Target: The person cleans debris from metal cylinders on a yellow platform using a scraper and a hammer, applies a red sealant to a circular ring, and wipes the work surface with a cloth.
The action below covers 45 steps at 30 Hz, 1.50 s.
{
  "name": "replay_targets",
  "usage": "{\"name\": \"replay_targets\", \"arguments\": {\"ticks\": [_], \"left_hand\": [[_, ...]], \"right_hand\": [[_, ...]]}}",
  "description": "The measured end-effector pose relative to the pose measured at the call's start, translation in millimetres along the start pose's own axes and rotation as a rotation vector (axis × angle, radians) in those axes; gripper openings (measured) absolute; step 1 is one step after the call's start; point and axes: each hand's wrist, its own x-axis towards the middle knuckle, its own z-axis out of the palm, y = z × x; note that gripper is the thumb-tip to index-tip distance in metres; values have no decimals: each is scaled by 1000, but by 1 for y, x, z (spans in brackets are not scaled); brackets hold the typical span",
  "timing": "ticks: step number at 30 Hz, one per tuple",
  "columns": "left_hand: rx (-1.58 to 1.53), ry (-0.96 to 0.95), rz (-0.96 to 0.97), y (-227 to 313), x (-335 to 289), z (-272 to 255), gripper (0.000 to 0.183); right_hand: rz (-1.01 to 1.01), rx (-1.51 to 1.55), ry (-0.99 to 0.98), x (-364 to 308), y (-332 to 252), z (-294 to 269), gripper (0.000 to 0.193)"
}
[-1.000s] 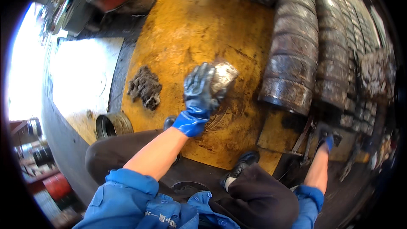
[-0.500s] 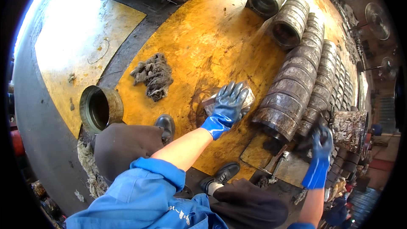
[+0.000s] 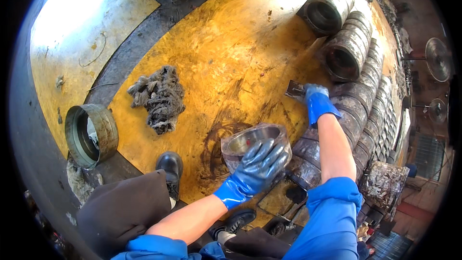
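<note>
A short, wide metal ring (image 3: 232,151), its wall glossy as if under clear film, rests on the yellow floor sheet with its opening upward. My left hand (image 3: 260,163), in a blue glove with a darkened palm, lies against the near side of the ring, its fingers stretched out over the rim. Farther out and to the right, my gloved right hand (image 3: 317,97) is beside the rows of metal cylinders. A dark, flat rectangular piece (image 3: 294,89) juts from its fingers, which are partly hidden.
Rows of grooved metal cylinders (image 3: 347,60) lie along the right. Left of the ring sits a heap of grey rag fibres (image 3: 161,98). A hollow metal ring (image 3: 107,132) stands on its side at the far left. My shoe (image 3: 169,171) is near the rags.
My right hand has swung from the lower right up and inward, bringing the dark piece. The left hand has shifted from atop the ring to its near side, and the ring's opening now shows.
</note>
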Motion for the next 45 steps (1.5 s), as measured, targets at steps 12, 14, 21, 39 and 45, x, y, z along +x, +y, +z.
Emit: {"name": "replay_targets", "arguments": {"ticks": [12, 14, 21, 39, 45], "left_hand": [[17, 5, -51, -4, 1, 9, 36], [7, 10, -40, -2, 3, 11, 37], [-16, 16, -11, -7, -5, 8, 47], [-20, 122, -3, -13, -12, 14, 45], [-29, 132, -7, -12, -12, 14, 43]], "right_hand": [[-234, -116, -47, 55, -103, -67, 27], [-336, 588, -182, 52, -129, -39, 28], [-971, -216, 715, 14, -183, -39, 11], [-923, -496, 351, -7, -186, -80, 28], [-969, -405, 296, -10, -230, -81, 18]]}}
